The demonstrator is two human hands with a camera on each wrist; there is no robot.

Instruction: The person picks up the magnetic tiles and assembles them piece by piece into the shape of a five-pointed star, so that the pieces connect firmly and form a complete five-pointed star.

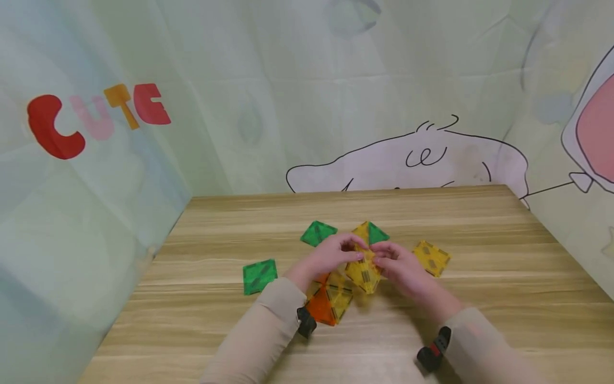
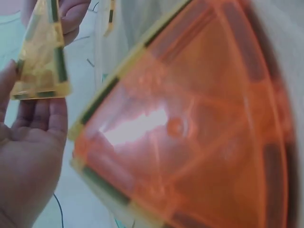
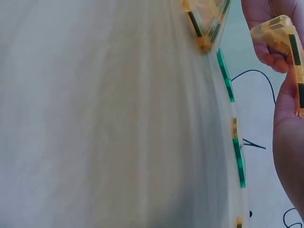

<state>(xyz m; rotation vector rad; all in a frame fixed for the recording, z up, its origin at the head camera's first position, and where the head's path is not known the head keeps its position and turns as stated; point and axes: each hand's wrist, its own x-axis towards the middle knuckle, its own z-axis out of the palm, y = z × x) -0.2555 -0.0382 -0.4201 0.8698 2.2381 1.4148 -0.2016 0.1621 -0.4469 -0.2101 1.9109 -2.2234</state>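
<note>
Over the middle of the table, my left hand (image 1: 331,255) and right hand (image 1: 402,268) pinch translucent yellow magnetic tiles (image 1: 363,274) between thumbs and fingers, one hand on each side. In the left wrist view the held yellow tiles (image 2: 42,71) show a narrow triangular face with dark strips along its edges. The right wrist view catches the held yellow tiles (image 3: 293,52) edge-on, meeting at an angle. Just below my left hand stands an orange and yellow tile shape (image 1: 322,306), raised off the table; its orange face (image 2: 190,118) fills much of the left wrist view.
A green square tile (image 1: 259,277) lies on the wooden table (image 1: 201,314) at left. Behind my hands are another green tile (image 1: 317,233) and a yellow-and-green tile pair (image 1: 378,233). To the right lies a yellow tile (image 1: 433,258). A printed curtain (image 1: 230,106) hangs beyond the table's back edge.
</note>
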